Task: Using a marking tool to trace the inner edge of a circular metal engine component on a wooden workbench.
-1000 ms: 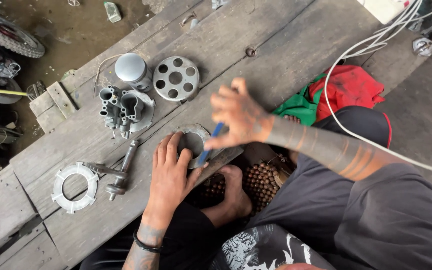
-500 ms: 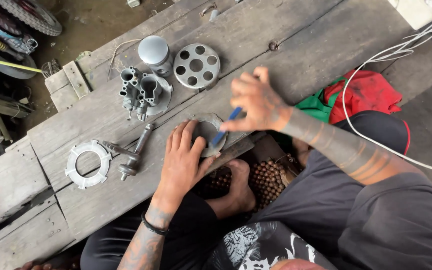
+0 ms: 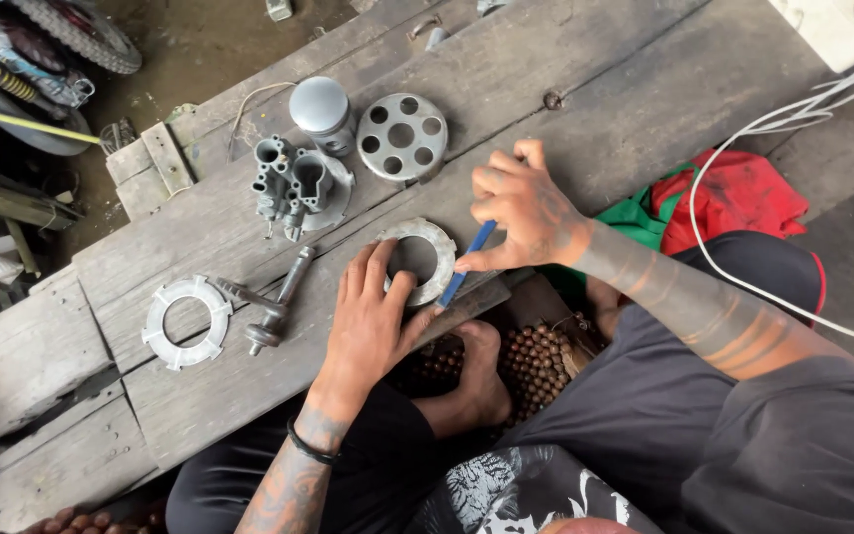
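Note:
A grey metal ring plate [image 3: 430, 244] lies near the front edge of a weathered wooden bench [image 3: 565, 79]. My left hand [image 3: 373, 321] presses flat on it, fingers spread over its near left rim. My right hand [image 3: 521, 210] pinches a thin blue-handled tool [image 3: 469, 259], whose tip rests at the ring's right edge. Below the bench edge a bare foot [image 3: 471, 381] lies among brown beads [image 3: 536, 361].
On the bench stand a silver piston [image 3: 320, 111], a round plate with holes [image 3: 402, 136], a grey cast part with tubes [image 3: 294, 188], a white ring plate [image 3: 187, 321] and a small shaft [image 3: 274, 302]. Red and green cloth [image 3: 733, 203] and white cables [image 3: 773, 124] lie at right; a tyre [image 3: 76, 35] at top left.
The view has shifted, so everything sits lower right in frame. My right hand has lowered with the blue tool toward the ring's right edge. My left hand stays on the ring.

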